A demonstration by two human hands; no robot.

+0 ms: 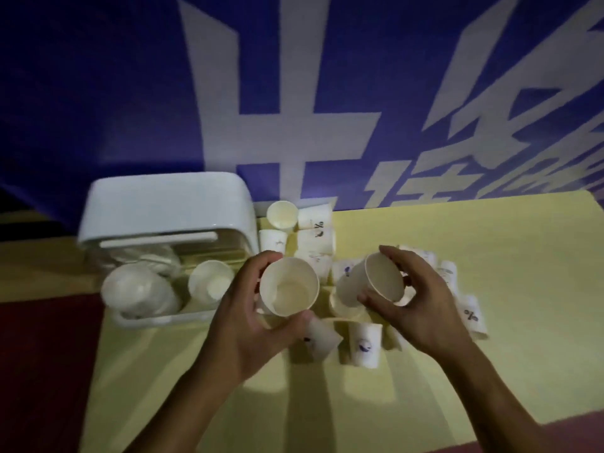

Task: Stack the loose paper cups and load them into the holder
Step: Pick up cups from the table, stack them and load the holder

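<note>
Step in hand looks like nesting 1 cup into the other. The left hand [248,318] grasps a paper cup [289,289] round its wall, mouth up toward the camera. The right hand [421,308] grasps a 2nd cup [356,286], tilted w/ its base pointing left toward the 1st; the 2 are near but apart. To do it well, I'd bring the 2nd cup's base over the open mouth, line up the axes & slide it in w/ light finger pressure (thin paper walls prob. dent easily), w/o squeezing either rim oval. The cups look off-white inside, white outside w/ a small dark-blue print. Many more loose cups [364,343] lie scattered on the yellow table [506,256] under & beyond the hands, some on their sides. The white holder [163,204] sits at left, w/ a cup [210,282] in its tray.
</note>
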